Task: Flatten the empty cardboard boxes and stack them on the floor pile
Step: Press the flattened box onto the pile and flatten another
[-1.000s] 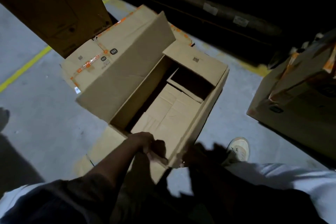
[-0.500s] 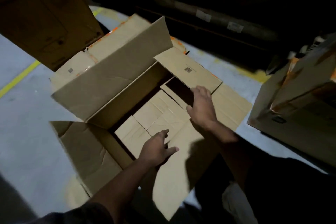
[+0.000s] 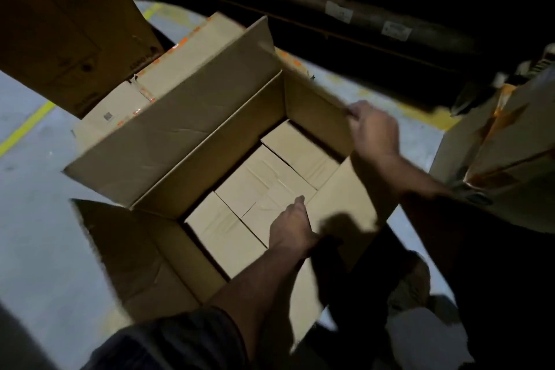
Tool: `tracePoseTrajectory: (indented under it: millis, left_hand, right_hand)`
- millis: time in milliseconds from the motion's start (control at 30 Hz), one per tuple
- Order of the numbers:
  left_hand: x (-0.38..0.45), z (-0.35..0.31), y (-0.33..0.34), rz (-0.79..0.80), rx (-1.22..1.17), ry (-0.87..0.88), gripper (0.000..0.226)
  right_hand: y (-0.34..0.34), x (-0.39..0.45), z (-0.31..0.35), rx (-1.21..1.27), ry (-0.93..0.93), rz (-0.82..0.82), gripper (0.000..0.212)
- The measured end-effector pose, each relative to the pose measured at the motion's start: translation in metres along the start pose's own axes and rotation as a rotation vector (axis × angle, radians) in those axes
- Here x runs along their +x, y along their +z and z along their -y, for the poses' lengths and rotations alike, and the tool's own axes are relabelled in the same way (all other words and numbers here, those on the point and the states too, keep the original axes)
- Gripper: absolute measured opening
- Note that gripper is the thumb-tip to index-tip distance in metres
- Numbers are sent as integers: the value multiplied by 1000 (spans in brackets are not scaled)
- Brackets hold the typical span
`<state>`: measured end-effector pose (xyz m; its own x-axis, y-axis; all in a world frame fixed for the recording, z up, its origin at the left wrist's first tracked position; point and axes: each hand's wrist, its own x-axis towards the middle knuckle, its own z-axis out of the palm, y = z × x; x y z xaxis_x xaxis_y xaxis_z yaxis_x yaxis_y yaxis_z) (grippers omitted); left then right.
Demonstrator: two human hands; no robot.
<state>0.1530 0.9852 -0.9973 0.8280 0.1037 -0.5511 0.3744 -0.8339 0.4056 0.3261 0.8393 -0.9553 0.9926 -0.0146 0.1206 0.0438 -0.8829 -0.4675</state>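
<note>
Now standing open-topped on the floor (image 3: pixel 36 219): the cardboard box (image 3: pixel 192 141), with its four top flaps splayed outward where half a second ago the far flap was lying folded over the opening. Being lifted back at this moment by the right hand (image 3: pixel 375 132), fingers (image 3: pixel 354 112) curled over the flap's top edge and pinching it, that far flap (image 3: pixel 315 117). Reaching down inside toward the bottom panels (image 3: pixel 264 183), the left hand (image 3: pixel 292 227), fingers pointing forward and fairly straight, gripping nothing visible; contact with the bottom hard to tell through the blur. Compared with a second ago, no longer clutching the near corner, both hands working inside the opening instead. Lying behind the box, the flattened pile (image 3: pixel 168 69) with orange tape, just beyond the tall left flap. Meaning for the task, as a judgement: box still erect, bottom still closed, top now cleared; pushing out or unfolding the bottom panels likely coming next, then collapsing the walls and moving it onto the pile.
</note>
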Motion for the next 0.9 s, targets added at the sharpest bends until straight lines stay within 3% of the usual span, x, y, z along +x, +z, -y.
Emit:
tracePoseTrajectory:
  millis: [100, 200, 300, 367, 467, 567, 667, 800, 833, 900]
  left_hand:
    - [-1, 10, 5, 8, 152, 20, 82]
    - [-14, 26, 17, -27, 255, 79, 54]
    - [-22, 47, 23, -90, 310, 97, 41]
    - [-26, 60, 25, -116, 332, 108, 34]
    - [-36, 72, 22, -145, 316, 108, 36]
    - [-41, 71, -2, -212, 258, 122, 38]
    - [-41, 57, -45, -313, 164, 166, 47]
    - [-45, 35, -117, -334, 14, 163, 54]
    - [-48, 32, -132, -330, -54, 162, 54]
    - [-57, 26, -157, -301, -288, 189, 53]
  right_hand:
    - [-33, 24, -25, 419, 344, -123, 48]
    - [-30, 15, -51, 510, 596, -95, 58]
    - [7, -20, -71, 377, 873, 182, 60]
    - [30, -49, -79, 365, 898, 417, 47]
    - [39, -69, -77, 516, 918, 544, 39]
    - [20, -70, -59, 847, 971, 414, 24]
    - [3, -68, -39, 1068, 894, 197, 48]
    - [-4, -77, -12, 978, 868, 70, 88]
    - [-9, -81, -6, 935, 833, 49, 88]
    - [-30, -91, 11, 868, 784, -7, 65]
